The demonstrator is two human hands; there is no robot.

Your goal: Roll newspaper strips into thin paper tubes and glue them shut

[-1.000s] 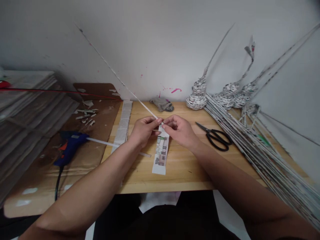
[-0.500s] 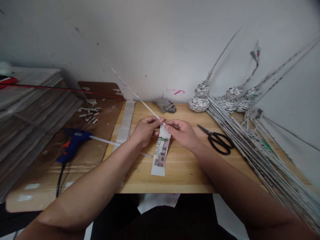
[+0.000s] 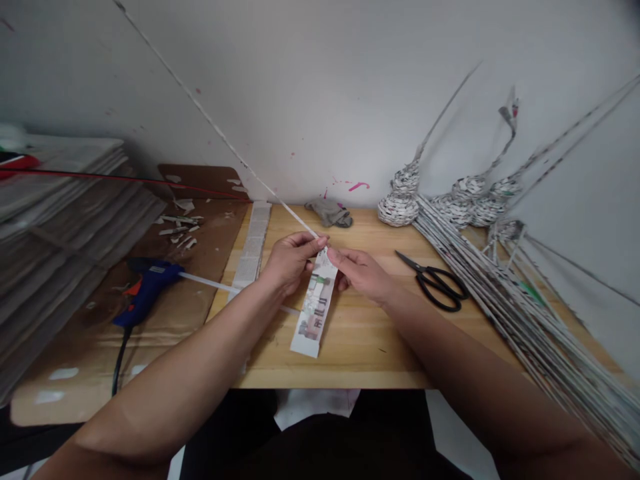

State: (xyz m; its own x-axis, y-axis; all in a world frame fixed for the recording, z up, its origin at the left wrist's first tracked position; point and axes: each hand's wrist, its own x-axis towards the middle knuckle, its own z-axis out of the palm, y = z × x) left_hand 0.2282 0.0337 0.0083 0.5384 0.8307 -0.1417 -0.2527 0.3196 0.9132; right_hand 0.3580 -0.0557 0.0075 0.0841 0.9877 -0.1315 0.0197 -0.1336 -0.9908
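The left hand (image 3: 293, 263) pinches the near end of a slender, rigid paper rod (image 3: 215, 130), thumb and fingers closed with no visible gap; the rod slants to the far left. The right hand (image 3: 363, 272) grips the far end of a flat, printed paper strip (image 3: 313, 303) between thumb and fingers. The strip meets the rod at the fingertips and extends toward the near edge of the smooth, pale-grained wooden table (image 3: 360, 363). Right: black-handled metal scissors (image 3: 440, 287) and bundled rolled-paper rods (image 3: 480, 293). Far right: coarse-woven, gourd-shaped paper form (image 3: 399, 208). Left: blue plastic glue gun (image 3: 150, 293).

Pink-flecked pale wall (image 3: 310, 87), wooden tabletop (image 3: 363, 347)
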